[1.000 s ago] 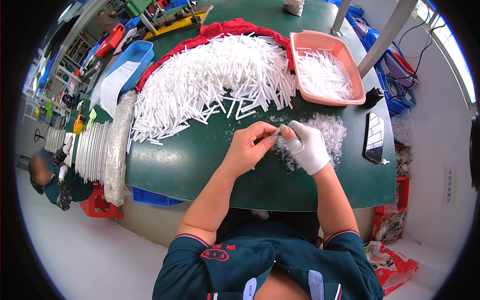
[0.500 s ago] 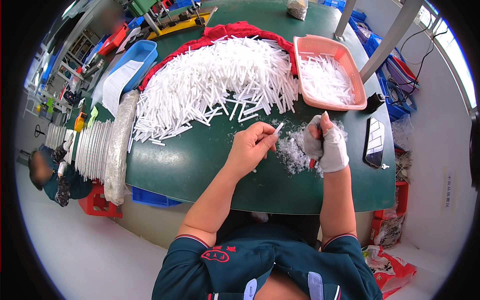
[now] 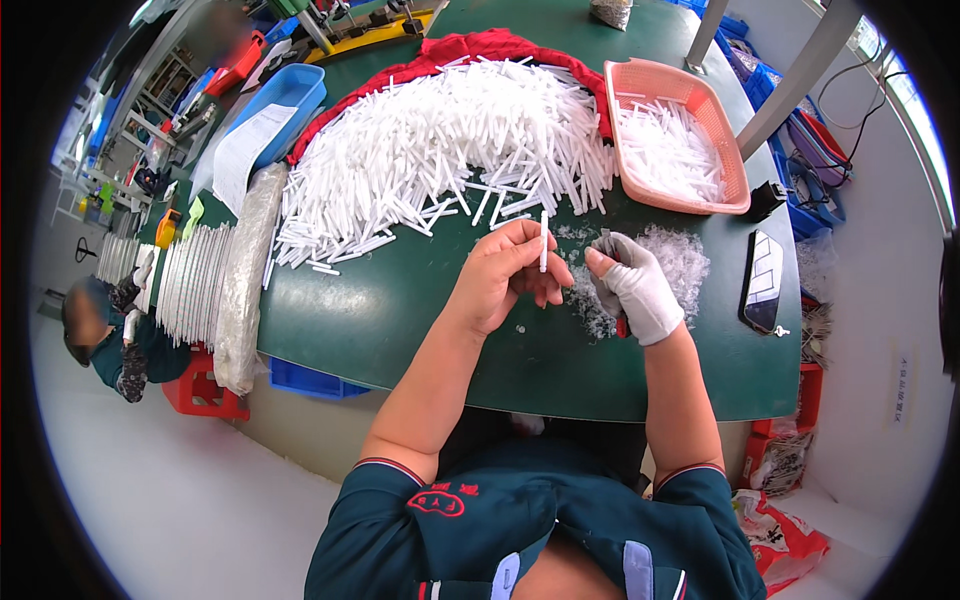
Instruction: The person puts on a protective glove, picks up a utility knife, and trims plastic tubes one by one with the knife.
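Note:
My bare left hand [image 3: 500,278] pinches a short white plastic tube [image 3: 544,240] upright between thumb and fingers, with its other fingers loosely curled below. Close to its right is my right hand [image 3: 642,292], in a white and grey glove with the thumb tip bare. It is closed around a small tool with a red handle [image 3: 622,327]; most of that tool is hidden by the fingers. Beneath the hands, white plastic shavings [image 3: 682,262] lie scattered on the green table [image 3: 400,320]. A large heap of similar white tubes [image 3: 440,150] lies beyond them.
A red cloth [image 3: 480,44] edges the heap. At the right stand a pink basket [image 3: 738,205] of tubes and a phone [image 3: 762,285]. To the left are a blue tray [image 3: 300,95], a plastic-wrapped bundle [image 3: 245,300] and a co-worker [image 3: 140,335] seated farther off.
The tube has turned from slanted to upright in my left hand. My right hand has rotated from thumb-up to pointing left, and moved nearer the left hand. The view has shifted slightly.

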`<state>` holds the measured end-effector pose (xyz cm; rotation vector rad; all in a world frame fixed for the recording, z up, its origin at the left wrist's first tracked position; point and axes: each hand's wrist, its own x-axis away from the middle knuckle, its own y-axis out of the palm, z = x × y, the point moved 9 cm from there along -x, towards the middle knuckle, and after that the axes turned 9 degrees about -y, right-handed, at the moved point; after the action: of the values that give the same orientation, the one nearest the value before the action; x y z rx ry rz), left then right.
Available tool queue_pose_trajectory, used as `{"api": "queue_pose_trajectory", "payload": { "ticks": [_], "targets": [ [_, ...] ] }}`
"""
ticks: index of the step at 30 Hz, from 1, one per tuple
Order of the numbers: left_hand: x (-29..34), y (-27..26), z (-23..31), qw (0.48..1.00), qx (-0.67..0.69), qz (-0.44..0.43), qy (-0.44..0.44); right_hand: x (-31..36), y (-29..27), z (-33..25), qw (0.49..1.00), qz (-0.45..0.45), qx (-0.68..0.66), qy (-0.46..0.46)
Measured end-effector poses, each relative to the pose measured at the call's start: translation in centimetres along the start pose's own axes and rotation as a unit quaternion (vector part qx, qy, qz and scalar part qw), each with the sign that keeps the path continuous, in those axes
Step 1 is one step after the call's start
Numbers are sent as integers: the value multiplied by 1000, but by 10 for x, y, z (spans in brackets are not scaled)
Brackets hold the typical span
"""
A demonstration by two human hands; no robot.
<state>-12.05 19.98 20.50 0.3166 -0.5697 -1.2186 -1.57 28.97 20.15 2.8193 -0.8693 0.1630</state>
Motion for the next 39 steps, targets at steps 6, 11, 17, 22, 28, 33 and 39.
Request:
{"api": "queue_pose_trajectory", "payload": {
  "ticks": [6,11,17,22,28,33,39],
  "targets": [
    [2,-2,1,1000,-2,10,10,3,5,1,999,-14,-28,1],
    [1,-10,7,997,-18,53,50,4,18,7,995,-67,-67,30],
    [-2,-14,6,996,9,71,56,4,28,11,994,-91,-51,34],
    [-3,-15,-1,995,0,82,50,5,33,12,994,-75,-72,38],
    [-8,-13,-9,997,-49,54,34,4,23,20,994,-51,-96,26],
    [2,-61,21,924,-226,268,153,-12,-24,-22,982,74,-157,-79],
    [13,-61,45,729,-489,397,267,-25,-60,-29,968,142,-177,-104]
  ]
}}
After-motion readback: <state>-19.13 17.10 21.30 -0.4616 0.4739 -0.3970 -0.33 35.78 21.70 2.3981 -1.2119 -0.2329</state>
